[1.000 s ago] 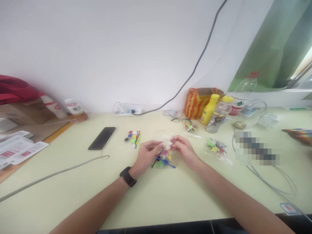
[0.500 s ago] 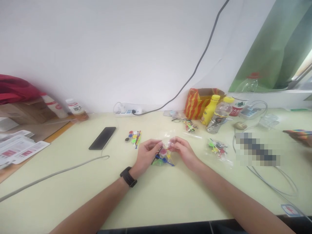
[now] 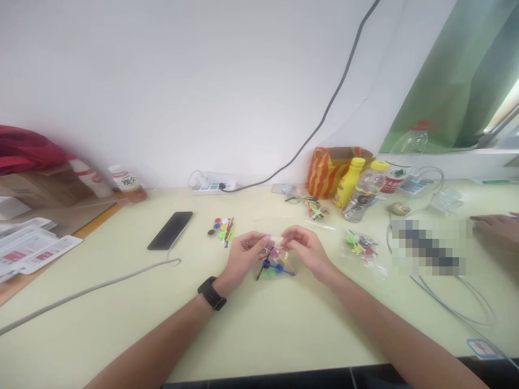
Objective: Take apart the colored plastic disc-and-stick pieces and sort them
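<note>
My left hand point(image 3: 244, 253) and right hand point(image 3: 305, 249) each pinched the top of a clear bag point(image 3: 288, 263), thumbs against fingers. The bag sat in front of me on the table point(image 3: 259, 335), its coloured pieces point(image 3: 279, 268) low inside. Loose discs and sticks point(image 3: 223, 229) lay to the left, a filled packet point(image 3: 360, 247) to the right. I couldn't tell whether the mouth was sealed. I judged that light, even pressure at the top suited the thin film best, pieces clear of my fingertips; a hard tug might have torn it.
</note>
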`<state>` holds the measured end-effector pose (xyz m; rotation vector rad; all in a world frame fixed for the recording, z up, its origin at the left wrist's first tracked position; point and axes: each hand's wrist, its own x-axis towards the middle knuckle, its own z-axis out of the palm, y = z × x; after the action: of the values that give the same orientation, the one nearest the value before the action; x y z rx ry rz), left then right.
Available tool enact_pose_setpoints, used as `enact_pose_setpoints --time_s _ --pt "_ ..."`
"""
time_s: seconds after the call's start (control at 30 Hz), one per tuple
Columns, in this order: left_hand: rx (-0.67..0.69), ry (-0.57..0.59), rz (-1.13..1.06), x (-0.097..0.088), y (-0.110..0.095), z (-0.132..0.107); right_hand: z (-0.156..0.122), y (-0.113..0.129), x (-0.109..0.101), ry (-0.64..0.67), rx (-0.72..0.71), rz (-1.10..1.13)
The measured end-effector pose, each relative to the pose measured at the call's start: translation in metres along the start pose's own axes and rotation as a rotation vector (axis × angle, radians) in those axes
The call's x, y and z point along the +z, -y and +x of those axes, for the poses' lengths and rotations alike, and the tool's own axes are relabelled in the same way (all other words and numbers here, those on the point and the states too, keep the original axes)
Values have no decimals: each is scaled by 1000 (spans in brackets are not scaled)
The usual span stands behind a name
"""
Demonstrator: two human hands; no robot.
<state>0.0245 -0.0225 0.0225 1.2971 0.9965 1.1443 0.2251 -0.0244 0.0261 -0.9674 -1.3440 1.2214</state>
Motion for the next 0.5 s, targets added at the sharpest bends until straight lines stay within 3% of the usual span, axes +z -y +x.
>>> enact_pose_setpoints --time_s 0.17,0.37,0.5 --pt "22 37 16 -6 -3 6 2 5 -4 -11 0 -38" --pt "89 35 36 -15 -5 11 4 6 -12 70 0 -1" --pt "50 70 -8 -20 -5 13 5 4 -17 111 21 40"
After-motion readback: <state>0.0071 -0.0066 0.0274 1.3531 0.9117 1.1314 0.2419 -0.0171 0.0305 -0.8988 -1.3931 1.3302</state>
